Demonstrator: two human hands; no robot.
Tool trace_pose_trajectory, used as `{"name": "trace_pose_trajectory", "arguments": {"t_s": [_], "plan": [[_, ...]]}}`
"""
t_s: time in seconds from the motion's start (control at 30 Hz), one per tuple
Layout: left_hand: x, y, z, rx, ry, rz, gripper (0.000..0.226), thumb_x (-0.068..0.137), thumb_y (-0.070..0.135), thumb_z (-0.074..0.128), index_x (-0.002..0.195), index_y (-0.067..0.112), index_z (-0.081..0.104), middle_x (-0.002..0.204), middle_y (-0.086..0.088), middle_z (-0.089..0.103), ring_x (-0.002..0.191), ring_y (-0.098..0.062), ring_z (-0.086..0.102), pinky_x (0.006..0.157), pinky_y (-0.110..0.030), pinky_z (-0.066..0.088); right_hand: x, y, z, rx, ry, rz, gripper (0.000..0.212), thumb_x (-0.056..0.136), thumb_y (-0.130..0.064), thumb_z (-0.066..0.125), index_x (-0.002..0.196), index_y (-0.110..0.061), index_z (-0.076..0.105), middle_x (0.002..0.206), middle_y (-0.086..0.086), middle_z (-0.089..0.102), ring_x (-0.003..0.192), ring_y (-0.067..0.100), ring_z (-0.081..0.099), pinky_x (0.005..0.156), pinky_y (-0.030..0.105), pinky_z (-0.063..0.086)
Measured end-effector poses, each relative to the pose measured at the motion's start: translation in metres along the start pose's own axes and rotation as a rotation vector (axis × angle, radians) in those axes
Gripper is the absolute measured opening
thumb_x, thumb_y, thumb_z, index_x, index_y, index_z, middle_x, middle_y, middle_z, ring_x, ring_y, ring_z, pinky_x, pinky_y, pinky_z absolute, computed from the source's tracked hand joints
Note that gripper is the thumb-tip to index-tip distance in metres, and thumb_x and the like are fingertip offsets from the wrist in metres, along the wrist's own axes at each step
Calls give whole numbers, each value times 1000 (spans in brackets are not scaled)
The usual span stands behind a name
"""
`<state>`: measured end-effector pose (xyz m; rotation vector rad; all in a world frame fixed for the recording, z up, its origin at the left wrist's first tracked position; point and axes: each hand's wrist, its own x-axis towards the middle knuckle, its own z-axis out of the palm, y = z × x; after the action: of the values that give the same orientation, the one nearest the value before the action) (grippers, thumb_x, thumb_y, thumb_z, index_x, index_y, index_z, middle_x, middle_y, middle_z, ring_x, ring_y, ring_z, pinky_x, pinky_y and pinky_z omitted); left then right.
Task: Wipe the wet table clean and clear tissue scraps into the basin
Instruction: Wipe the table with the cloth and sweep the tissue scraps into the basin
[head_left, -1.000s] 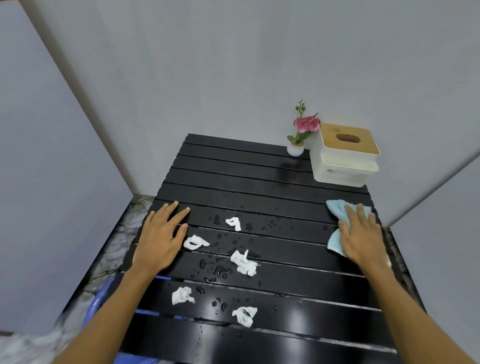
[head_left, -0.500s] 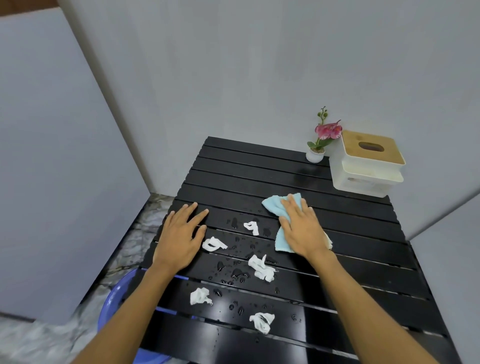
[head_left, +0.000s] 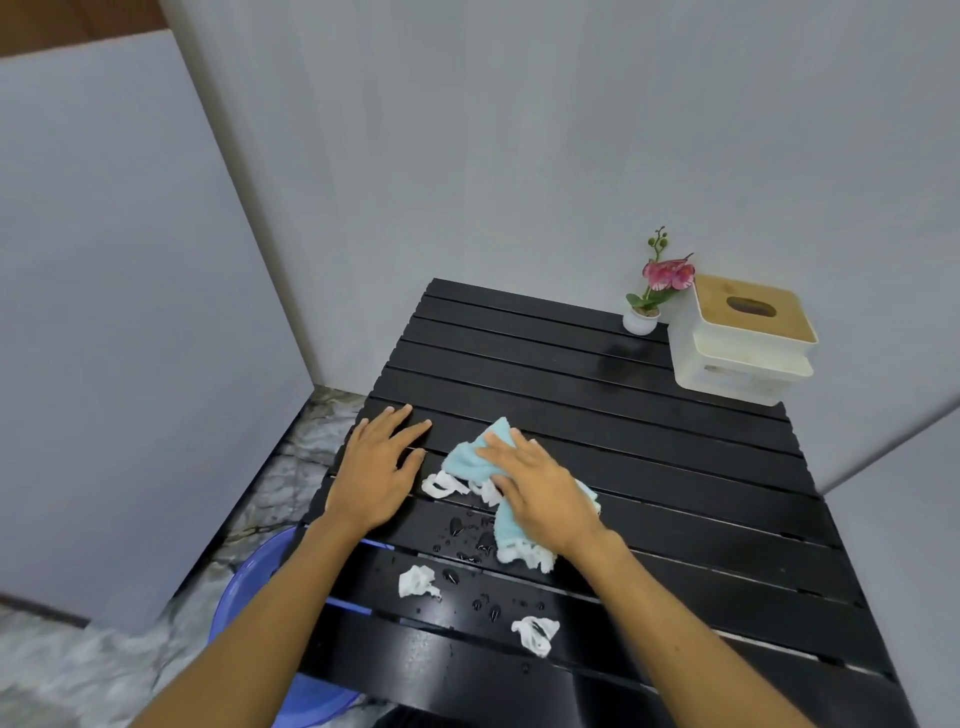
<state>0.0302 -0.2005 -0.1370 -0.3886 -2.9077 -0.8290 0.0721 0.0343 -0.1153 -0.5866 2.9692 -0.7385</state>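
My right hand (head_left: 540, 493) presses flat on a light blue cloth (head_left: 470, 457) on the black slatted table (head_left: 649, 467). White tissue scraps are bunched against the cloth's left edge (head_left: 441, 486) and its near edge (head_left: 524, 556). Two loose scraps lie closer to me, one at the left (head_left: 418, 582) and one at the right (head_left: 535, 634). Water drops (head_left: 467, 535) bead on the slats between them. My left hand (head_left: 379, 467) rests flat on the table's left edge, fingers spread, holding nothing. A blue basin (head_left: 244, 587) sits on the floor under that edge, mostly hidden.
A small potted pink flower (head_left: 652, 291) and a white tissue box with a wooden lid (head_left: 743, 338) stand at the table's far right corner. Grey walls close in on the left, back and right. Marbled floor (head_left: 291, 467) shows left of the table.
My right hand has slid the cloth from the table's right edge leftward, pushing several scraps ahead of it toward my left hand. My left hand stayed in place.
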Motion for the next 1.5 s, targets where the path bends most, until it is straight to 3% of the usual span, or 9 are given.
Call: {"name": "trace_pose_trajectory", "arguments": {"t_s": [0.1, 0.17, 0.3, 0.4, 0.5, 0.6, 0.77, 1.13, 1.5], "plan": [[-1, -2, -9, -69, -14, -8, 38, 95, 24, 51, 132, 28, 52, 149, 0, 40, 141, -18, 26, 116, -37, 12, -14, -20, -1, 281, -1, 11, 36, 100, -25, 40, 135, -29, 47, 142, -12, 47, 135, 6, 36, 115, 21, 19], [-5, -3, -17, -43, -5, 20, 39, 95, 28, 51, 134, 30, 50, 148, 2, 41, 141, -18, 26, 115, -35, 14, -23, -25, -18, 445, 71, 95, 35, 98, -23, 44, 132, -30, 51, 130, -17, 56, 115, -9, 50, 99, 15, 37], [-14, -7, -27, 43, -9, 61, 47, 93, 41, 42, 139, 32, 43, 150, 2, 37, 142, -18, 24, 113, -34, 12, -29, -3, -62, 417, 348, 282, 37, 97, -19, 45, 132, -29, 50, 120, -18, 59, 97, -10, 53, 80, -1, 31], [-23, -10, -23, 87, -39, 53, 53, 92, 50, 30, 142, 35, 37, 153, 3, 32, 144, -17, 19, 115, -36, 11, -18, 32, -69, 346, 425, 447, 41, 98, -22, 42, 139, -24, 42, 140, -4, 50, 124, 15, 47, 99, 18, 32], [-31, -11, -13, 132, -48, 65, 54, 93, 51, 22, 143, 34, 34, 155, 4, 28, 145, -14, 14, 116, -33, 3, -2, 57, -49, 111, 163, 596, 47, 98, -34, 37, 144, -25, 32, 154, 3, 30, 140, 30, 22, 113, 49, 20], [-31, -11, -11, 145, -26, 64, 51, 96, 49, 24, 143, 34, 35, 155, 5, 27, 144, -14, 13, 115, -29, -2, 11, 61, -27, -158, 70, 661, 53, 96, -42, 33, 145, -25, 27, 158, 5, 14, 141, 35, 11, 112, 58, 11], [-30, -13, -8, 133, 2, 53, 47, 97, 46, 31, 142, 34, 36, 154, 3, 29, 144, -14, 16, 117, -33, 3, 26, 64, -21, -267, 145, 579, 51, 97, -37, 28, 144, -21, 29, 157, 11, 19, 140, 39, 16, 112, 55, 18], [-29, -12, -7, 121, 26, 43, 45, 98, 43, 36, 141, 33, 39, 153, 4, 31, 144, -13, 17, 118, -35, 6, 89, 71, -21, -266, 13, 277, 53, 94, -40, 23, 143, -23, 32, 154, 6, 27, 135, 34, 27, 110, 52, 26], [-29, -10, -8, 73, 34, 26, 42, 96, 40, 42, 137, 29, 46, 150, 4, 37, 143, -14, 21, 118, -37, 10, 110, 30, -3, -140, -73, -14, 46, 100, -32, 32, 146, -27, 30, 157, -3, 23, 145, 26, 14, 117, 41, 11]]}}
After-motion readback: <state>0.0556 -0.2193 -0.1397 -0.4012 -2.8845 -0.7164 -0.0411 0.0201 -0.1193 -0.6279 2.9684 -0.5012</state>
